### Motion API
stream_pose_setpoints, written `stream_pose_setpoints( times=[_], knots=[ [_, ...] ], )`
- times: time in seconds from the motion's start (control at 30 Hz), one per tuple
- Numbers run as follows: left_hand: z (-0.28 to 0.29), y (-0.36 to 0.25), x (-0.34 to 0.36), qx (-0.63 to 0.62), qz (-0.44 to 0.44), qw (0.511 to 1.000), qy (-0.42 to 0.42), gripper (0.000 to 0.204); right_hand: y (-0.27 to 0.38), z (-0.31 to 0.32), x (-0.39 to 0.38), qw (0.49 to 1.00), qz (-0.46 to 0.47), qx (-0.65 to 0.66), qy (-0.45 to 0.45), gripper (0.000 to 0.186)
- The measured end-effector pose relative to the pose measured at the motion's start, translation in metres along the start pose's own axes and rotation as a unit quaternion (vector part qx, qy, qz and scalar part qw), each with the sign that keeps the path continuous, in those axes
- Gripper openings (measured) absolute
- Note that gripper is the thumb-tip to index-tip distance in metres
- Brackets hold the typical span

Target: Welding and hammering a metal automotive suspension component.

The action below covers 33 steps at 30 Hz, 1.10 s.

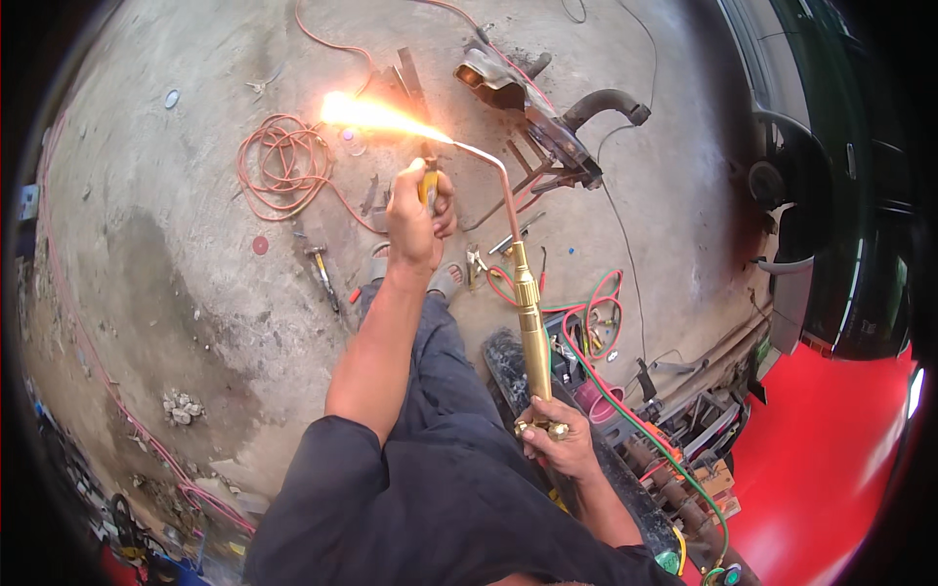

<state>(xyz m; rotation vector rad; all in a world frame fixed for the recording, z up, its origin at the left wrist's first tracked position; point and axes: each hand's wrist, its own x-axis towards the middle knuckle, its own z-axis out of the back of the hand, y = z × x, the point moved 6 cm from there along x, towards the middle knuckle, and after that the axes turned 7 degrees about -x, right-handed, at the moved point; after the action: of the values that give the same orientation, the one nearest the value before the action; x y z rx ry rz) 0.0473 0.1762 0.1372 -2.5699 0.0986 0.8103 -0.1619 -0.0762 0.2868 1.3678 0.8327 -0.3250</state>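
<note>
A brass gas torch (531,317) with a long bent copper tip stands upright in my right hand (567,447). The fingers of that hand are closed at its lower end, by the valve knobs (556,431). A bright orange-yellow flame (376,115) shoots from the tip toward the left. Just below the flame, my left hand (418,213) is closed around a small yellow lighter (428,186); most of its body is hidden by the fingers.
A coiled orange hose (283,166) and a hammer (320,273) lie on the concrete floor to the left. Rusty metal parts on a stand (547,137) are ahead. Red and green hoses (620,405) run to the right, near a dark green car (860,264).
</note>
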Motion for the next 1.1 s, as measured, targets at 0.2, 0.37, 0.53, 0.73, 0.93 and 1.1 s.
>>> stream_pose_setpoints(
  times=[0.2, 0.37, 0.53, 0.73, 0.93, 1.1],
  knots=[
    [-0.027, 0.043, -0.037, 0.144, -0.036, 0.986, 0.078, 0.056, 0.002, 0.033, 0.007, 0.997, 0.028, 0.073, 0.019, 0.057],
    [-0.059, 0.070, -0.062, 0.219, -0.028, 0.964, 0.150, 0.038, 0.014, 0.053, 0.028, 0.992, 0.021, 0.112, 0.058, 0.061],
    [-0.026, 0.081, -0.064, 0.199, -0.003, 0.978, 0.065, 0.029, -0.013, 0.033, 0.067, 0.977, 0.119, -0.173, 0.022, 0.050],
    [0.060, 0.093, -0.044, 0.219, 0.044, 0.974, 0.025, 0.032, -0.067, 0.005, 0.109, 0.956, 0.137, -0.254, 0.042, 0.054],
    [0.127, 0.118, -0.005, 0.155, 0.097, 0.983, 0.005, 0.038, -0.121, -0.018, 0.159, 0.925, 0.094, -0.369, 0.004, 0.056],
    [0.141, 0.139, 0.041, -0.003, 0.145, 0.984, 0.104, 0.027, -0.141, -0.044, 0.200, 0.891, 0.131, -0.427, -0.086, 0.059]
  ],
)
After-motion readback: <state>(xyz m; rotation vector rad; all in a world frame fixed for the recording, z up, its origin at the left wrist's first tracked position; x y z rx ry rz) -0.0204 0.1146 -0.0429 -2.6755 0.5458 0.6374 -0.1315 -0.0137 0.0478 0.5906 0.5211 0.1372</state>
